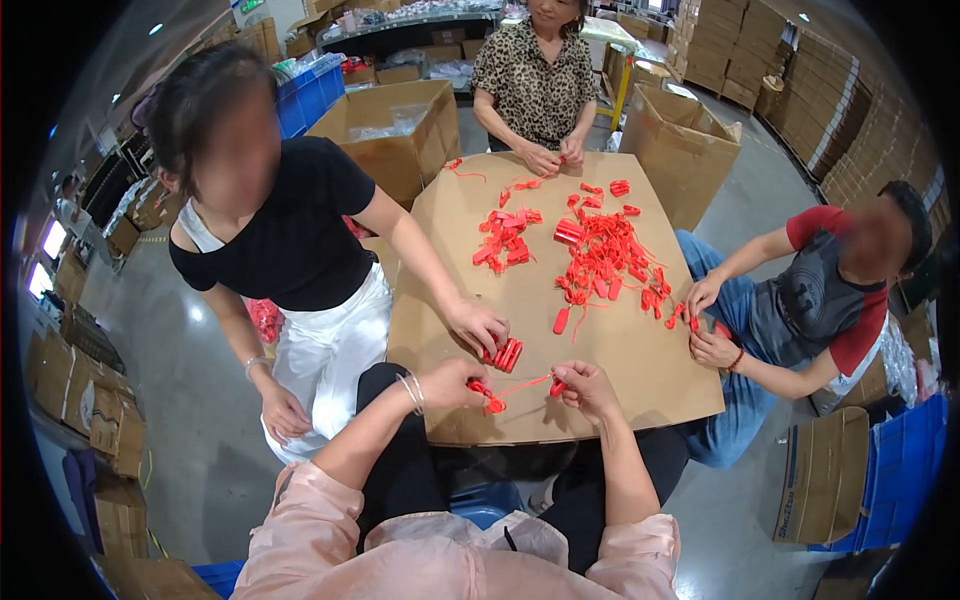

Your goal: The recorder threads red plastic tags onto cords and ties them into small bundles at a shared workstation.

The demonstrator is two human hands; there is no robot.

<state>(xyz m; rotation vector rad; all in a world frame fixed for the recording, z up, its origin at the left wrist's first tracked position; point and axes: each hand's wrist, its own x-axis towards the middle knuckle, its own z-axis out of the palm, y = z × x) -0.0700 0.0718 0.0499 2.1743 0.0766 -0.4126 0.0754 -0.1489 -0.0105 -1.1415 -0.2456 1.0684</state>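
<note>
Near the table's front edge, my left hand [452,384] pinches a small red plastic piece, with a coiled red end [496,405] hanging beside its fingertips. A thin red cord [525,385] runs from there, nearly taut, to my right hand [590,391]. My right thumb and fingers are closed on the cord's other end, where a small red part shows; its exact kind is hard to make out. Just beyond my left hand lies a short row of red tube-like pieces [509,354], touched by the hand of a co-worker [478,322] on the left.
A cardboard-topped table [640,380] bears a large heap of red corded pieces [610,245] and a smaller heap [507,240]. Two other co-workers handle red pieces at the far side [545,160] and right side [708,345]. Large cartons [680,155] stand behind.
</note>
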